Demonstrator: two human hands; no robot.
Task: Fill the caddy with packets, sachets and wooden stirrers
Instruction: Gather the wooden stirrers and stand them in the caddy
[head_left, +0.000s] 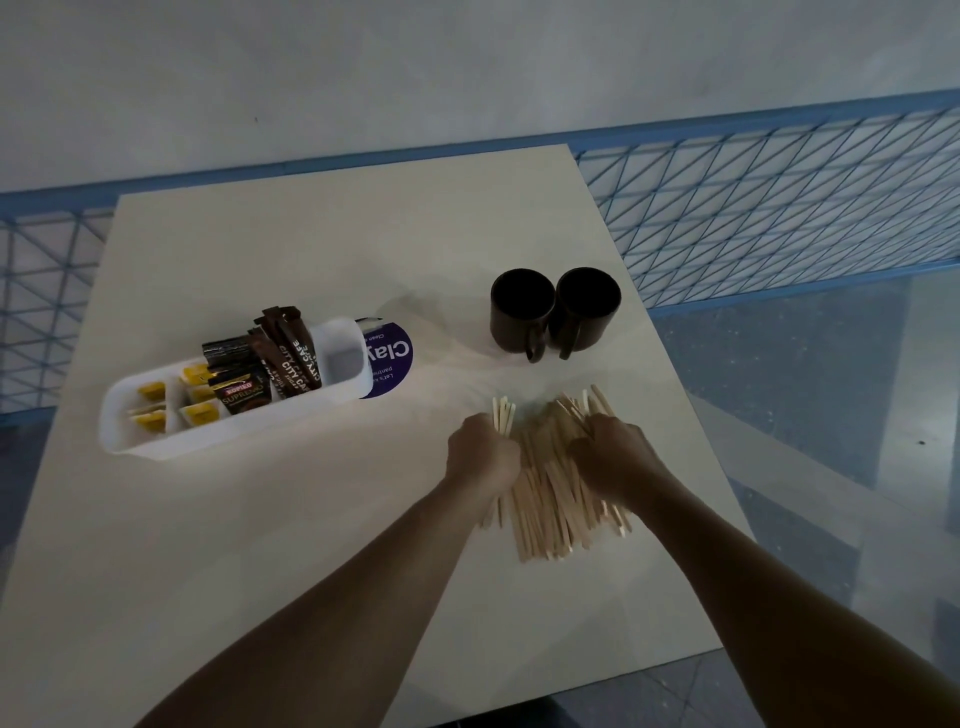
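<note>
A white caddy (156, 439) lies on the table at the left. Yellow sachets (197, 413) fill its left part, dark coffee packets (275, 364) stand in the middle, and its right compartment (343, 358) looks empty. A pile of wooden stirrers (550, 499) lies on the table to the right of the caddy. My left hand (483, 457) grips a small bunch of stirrers at the pile's left side, their tips sticking up above my fist. My right hand (613, 457) curls its fingers into the stirrers on the pile's right side.
Two dark mugs (553, 312) stand side by side behind the stirrers. A purple round sticker or lid (392, 364) lies just behind the caddy's right end. The pale table (260, 545) ends at the right near my right arm; blue mesh railing (779, 208) runs behind.
</note>
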